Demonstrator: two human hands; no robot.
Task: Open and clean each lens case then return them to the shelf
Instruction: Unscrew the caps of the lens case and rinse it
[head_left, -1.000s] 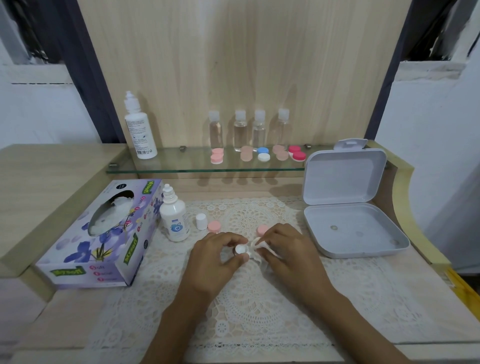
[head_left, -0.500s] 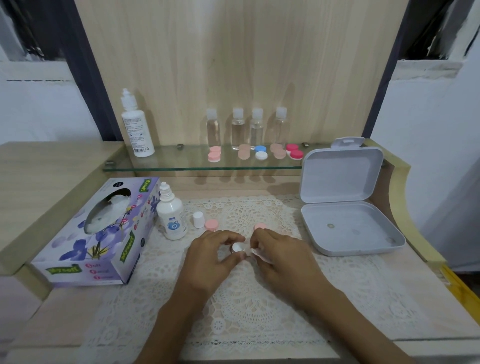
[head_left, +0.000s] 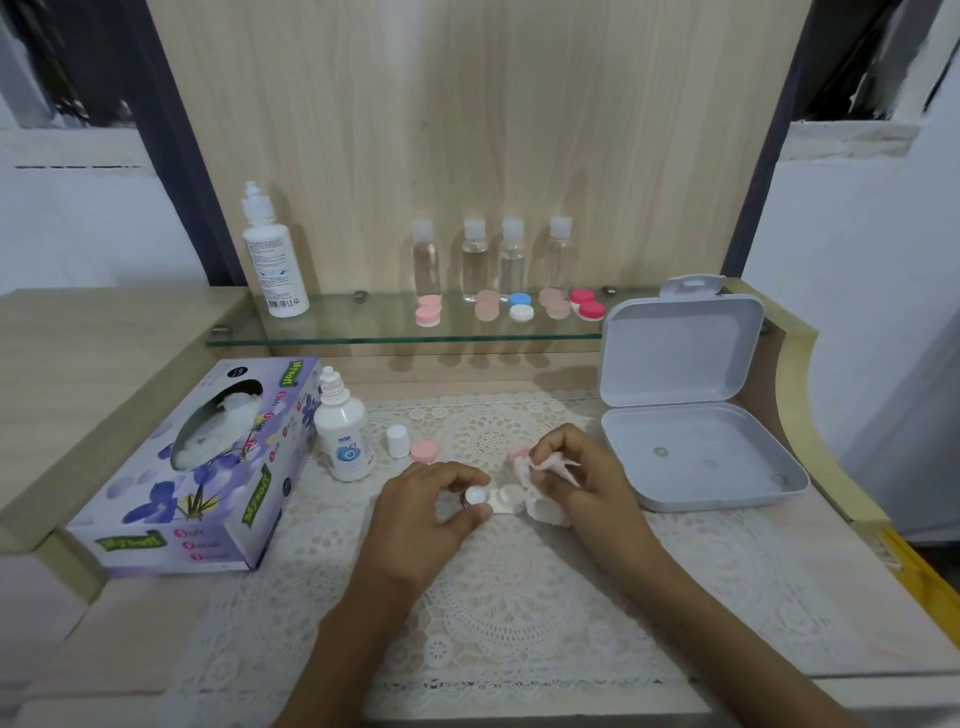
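An open white lens case lies on the lace mat, both wells uncovered. My left hand pinches its left well between thumb and fingers. Just right of the case, my right hand grips a crumpled white tissue beside the right well. One pink cap lies on the mat, and another pink cap peeks out behind the tissue. On the glass shelf sit closed lens cases: pink, beige, blue-and-white, another beige case and red.
A tissue box stands at the left, with a small solution bottle and its white cap next to it. An open grey box is at the right. A tall white bottle and several clear bottles stand on the shelf.
My right hand has pulled the tissue away to the right, uncovering the case's right well. My left hand still holds the left well.
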